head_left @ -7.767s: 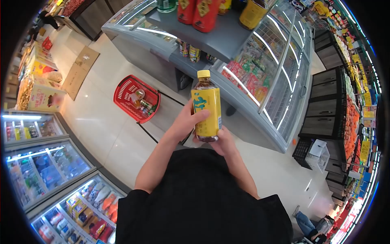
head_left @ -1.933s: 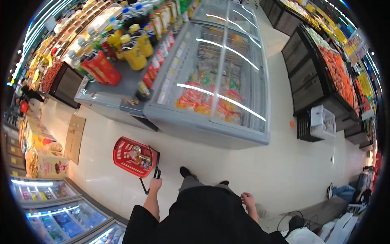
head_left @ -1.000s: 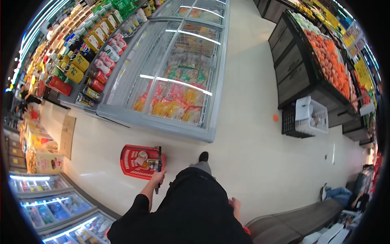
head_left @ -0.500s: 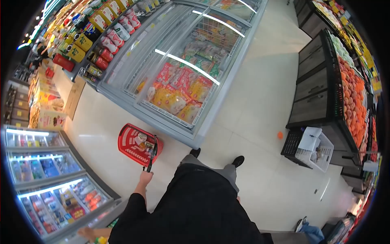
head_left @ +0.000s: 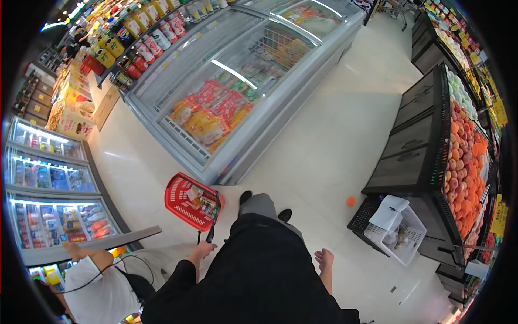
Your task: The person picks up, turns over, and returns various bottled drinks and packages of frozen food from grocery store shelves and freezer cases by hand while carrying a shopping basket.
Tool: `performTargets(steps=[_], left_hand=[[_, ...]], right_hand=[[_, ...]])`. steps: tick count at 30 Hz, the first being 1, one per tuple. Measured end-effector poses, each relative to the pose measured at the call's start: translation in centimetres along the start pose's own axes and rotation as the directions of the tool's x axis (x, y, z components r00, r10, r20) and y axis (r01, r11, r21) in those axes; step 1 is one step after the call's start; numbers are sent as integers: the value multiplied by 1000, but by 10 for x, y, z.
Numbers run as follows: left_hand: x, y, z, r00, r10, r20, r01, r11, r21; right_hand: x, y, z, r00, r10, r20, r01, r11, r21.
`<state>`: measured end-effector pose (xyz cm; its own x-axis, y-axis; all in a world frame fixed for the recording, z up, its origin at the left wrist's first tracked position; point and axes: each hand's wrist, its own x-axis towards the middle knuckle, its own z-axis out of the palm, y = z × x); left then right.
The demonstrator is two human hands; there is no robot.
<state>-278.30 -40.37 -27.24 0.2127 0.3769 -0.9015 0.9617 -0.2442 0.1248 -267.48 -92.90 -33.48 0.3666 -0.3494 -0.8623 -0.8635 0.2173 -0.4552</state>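
Note:
My left hand (head_left: 203,250) is closed round the black handle of a red shopping basket (head_left: 181,201), which is low at my left by the corner of the chest freezer. Several small packaged items (head_left: 203,202) lie inside the basket. My right hand (head_left: 324,258) hangs at my right side over the floor, its fingers loosely curled, and whether they are apart or closed is too small to tell. Nothing can be made out in it.
A glass-topped chest freezer (head_left: 237,102) stands ahead, with bottles and cans along its left. Fruit bins (head_left: 458,167) line the right, near a white crate (head_left: 408,237) and an orange thing on the floor. At left, a person in white (head_left: 97,291) stands by upright fridges (head_left: 59,178).
The view has moved forward along the freezer, and the fruit bins look nearer. The yellow bottle held earlier has left my hands. My left hand has taken the basket handle. A person has entered at lower left.

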Motion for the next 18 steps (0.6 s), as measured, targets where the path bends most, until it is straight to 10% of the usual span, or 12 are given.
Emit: performTargets(steps=[7, 8, 9, 12, 13, 15, 18], left_hand=[[-47, 74, 34, 920, -83, 383, 189, 950, -248], [-50, 87, 35, 847, -107, 521, 236, 953, -189], [-50, 94, 41, 843, -106, 527, 238, 952, -191], [-45, 108, 70, 729, -124, 674, 317, 933, -170], [-43, 116, 72, 732, -106, 673, 315, 929, -195], [-47, 140, 72, 721, -70, 689, 291, 934, -209], [-52, 178, 53, 714, -2, 700, 232, 944, -233]], right_hand=[[85, 28, -22, 977, 209, 46, -206, 977, -52], [91, 25, -21, 964, -102, 244, 236, 748, -620], [96, 22, -25, 806, -204, 555, 581, 99, -808], [115, -7, -23, 691, -275, 668, 721, 318, -615], [104, -27, -15, 800, -261, 540, 582, 552, -596], [111, -64, -14, 809, -333, 485, 582, 574, -576], [120, -125, -26, 751, -351, 559, 619, 83, -781]])
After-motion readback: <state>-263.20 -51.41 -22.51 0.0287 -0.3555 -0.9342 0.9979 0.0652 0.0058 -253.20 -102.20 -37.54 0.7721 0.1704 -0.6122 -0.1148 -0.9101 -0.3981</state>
